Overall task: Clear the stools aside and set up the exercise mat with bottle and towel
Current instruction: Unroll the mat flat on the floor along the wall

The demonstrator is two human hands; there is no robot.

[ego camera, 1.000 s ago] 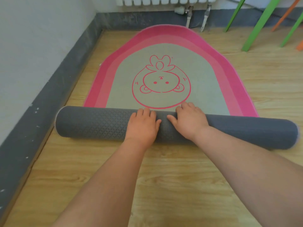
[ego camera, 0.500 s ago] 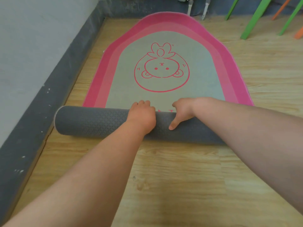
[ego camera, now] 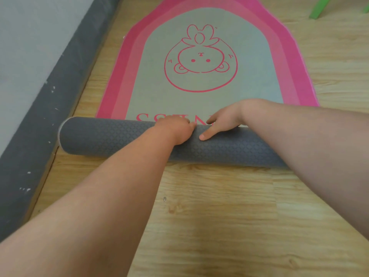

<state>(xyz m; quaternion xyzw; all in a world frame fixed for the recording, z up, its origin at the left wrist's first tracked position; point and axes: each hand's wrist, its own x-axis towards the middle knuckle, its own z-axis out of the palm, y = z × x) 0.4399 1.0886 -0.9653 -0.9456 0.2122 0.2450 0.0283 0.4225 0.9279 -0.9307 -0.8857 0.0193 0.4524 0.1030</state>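
A pink-bordered exercise mat (ego camera: 199, 90) with a grey-green middle and a pink rabbit drawing lies partly unrolled on the wooden floor. Its rolled part (ego camera: 111, 136), dark grey with a diamond pattern, lies across the near end. My left hand (ego camera: 175, 128) rests on top of the roll with its fingers curled over the far side. Beside it, my right hand (ego camera: 221, 122) grips the roll's top, thumb pointing down the near side. Pink letters show on the mat just beyond the roll. No bottle or towel is in view.
A white wall with a dark grey skirting (ego camera: 50, 108) runs along the left, close to the roll's left end. One green stool leg (ego camera: 319, 7) stands at the top right. Wooden floor (ego camera: 219, 216) stretches toward me and to the right.
The roll has moved toward me, uncovering more mat and pink letters below the rabbit. Both hands came back with it, and the view has dipped lower.
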